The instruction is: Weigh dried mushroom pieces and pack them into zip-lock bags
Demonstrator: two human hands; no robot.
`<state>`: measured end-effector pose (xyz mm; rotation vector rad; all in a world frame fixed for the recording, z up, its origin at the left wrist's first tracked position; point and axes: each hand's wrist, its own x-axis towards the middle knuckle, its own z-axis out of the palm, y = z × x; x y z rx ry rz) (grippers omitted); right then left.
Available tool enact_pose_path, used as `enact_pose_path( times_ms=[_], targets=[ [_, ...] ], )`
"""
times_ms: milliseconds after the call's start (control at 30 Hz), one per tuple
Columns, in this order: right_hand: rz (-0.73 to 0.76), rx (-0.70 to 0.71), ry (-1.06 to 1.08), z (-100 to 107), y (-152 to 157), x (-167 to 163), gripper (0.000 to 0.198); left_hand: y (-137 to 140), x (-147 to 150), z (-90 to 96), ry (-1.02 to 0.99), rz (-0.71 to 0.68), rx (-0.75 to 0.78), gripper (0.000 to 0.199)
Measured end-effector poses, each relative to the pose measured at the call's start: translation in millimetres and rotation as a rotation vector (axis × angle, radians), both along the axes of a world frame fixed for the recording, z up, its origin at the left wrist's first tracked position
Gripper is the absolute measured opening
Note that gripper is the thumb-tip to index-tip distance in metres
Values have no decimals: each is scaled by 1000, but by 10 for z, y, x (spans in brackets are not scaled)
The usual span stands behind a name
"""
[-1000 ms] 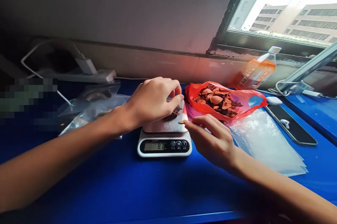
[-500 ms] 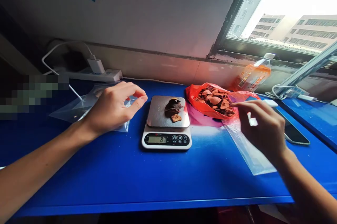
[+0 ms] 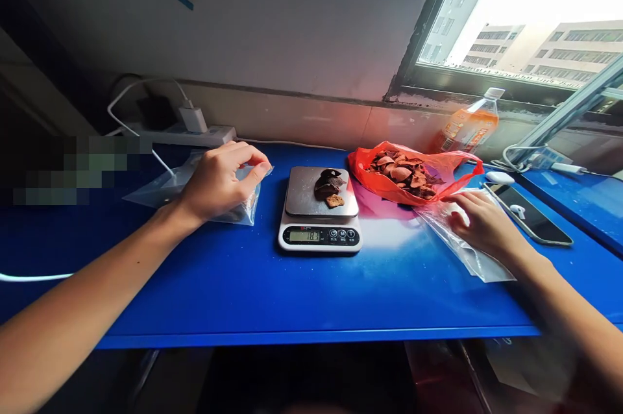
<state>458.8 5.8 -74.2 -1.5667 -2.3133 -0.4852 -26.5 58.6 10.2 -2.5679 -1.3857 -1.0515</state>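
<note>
A white kitchen scale (image 3: 288,240) with a steel plate stands on the blue table, its display lit. Several dark brown dried peel pieces (image 3: 327,188) lie on the plate. Left of the scale, my left hand (image 3: 221,183) is over a clear plastic bag (image 3: 160,188), fingers curled and thumb tip against the index finger, with nothing visible between them. My right hand (image 3: 479,222) is over another clear bag (image 3: 487,270), fingers stretched out and thumb apart, beside the edge of a red plastic bag (image 3: 357,170). The red bag is full of dried peel (image 3: 402,174).
A phone (image 3: 540,222) with a white earbud on it lies at the right, near a white earbud case (image 3: 499,178). An orange drink bottle (image 3: 470,125) stands by the wall. A power strip (image 3: 214,135) with a white charger (image 3: 193,119) runs along the back left.
My right hand has come down to the clear bag, and its fingers have spread. The left hand keeps its curled pose. The scale's reading has changed, and the view has shifted slightly.
</note>
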Motion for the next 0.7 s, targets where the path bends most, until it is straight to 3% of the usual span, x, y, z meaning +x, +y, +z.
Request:
enact_pose_path(
  times_ms=[300,533,700],
  targets=[
    [-62,-164,-32,72,215,49,28,119,-121,-89,-16,-31,71,19],
    [-89,-60,-18,94,160,-86,14,127,-107,-115,27,-36,48,23],
    [-78,-49,-12,165,6,-185,16,129,-95,-128,44,-30,50,23]
  ],
)
